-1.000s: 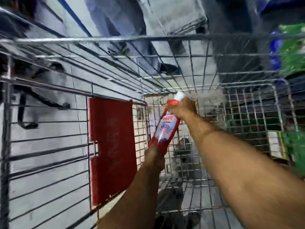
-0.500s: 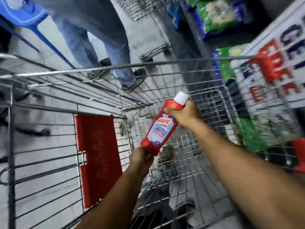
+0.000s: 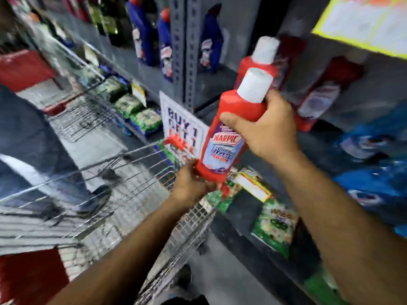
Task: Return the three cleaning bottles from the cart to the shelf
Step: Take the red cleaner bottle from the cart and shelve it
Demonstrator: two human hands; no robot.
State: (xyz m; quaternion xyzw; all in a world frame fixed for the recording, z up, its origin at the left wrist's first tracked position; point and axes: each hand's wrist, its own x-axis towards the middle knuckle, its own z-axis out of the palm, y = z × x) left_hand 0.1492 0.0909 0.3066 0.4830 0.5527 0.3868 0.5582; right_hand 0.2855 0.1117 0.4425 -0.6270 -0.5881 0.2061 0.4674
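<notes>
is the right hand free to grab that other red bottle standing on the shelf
Probably not as things stand. The right hand is wrapped around the neck of the red Harpic bottle, which the left hand supports at the base. The shelf bottle sits just behind, with nothing between.

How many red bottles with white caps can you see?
2. One red bottle is held in both hands, left hand at its base, right hand near its cap. The other stands behind it on the shelf. Blurred red shapes further right may be more.
</notes>
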